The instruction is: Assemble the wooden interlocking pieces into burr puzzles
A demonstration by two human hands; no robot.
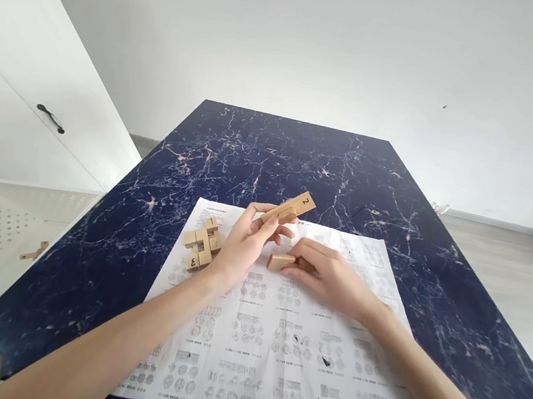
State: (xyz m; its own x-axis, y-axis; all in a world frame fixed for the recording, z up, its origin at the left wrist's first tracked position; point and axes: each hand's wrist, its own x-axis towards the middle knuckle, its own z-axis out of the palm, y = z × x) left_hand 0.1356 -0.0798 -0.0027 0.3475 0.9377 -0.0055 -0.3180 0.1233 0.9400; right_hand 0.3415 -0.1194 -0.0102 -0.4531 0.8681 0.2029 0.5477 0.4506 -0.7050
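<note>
Currently, left hand [245,245] pinches long pale wooden bar marked 2 [299,204] between thumb and fingers, over far edge of white printed paper sheet [271,325]; shorter wooden part [288,215] alongside, joined or separate unclear. Right hand [324,271], fingers wrapped around smooth pale wooden block [280,262], low over sheet. Best: light grips, number facing up, left wrist clear of interlocked pale wooden pieces [201,248] just beside it.
</note>
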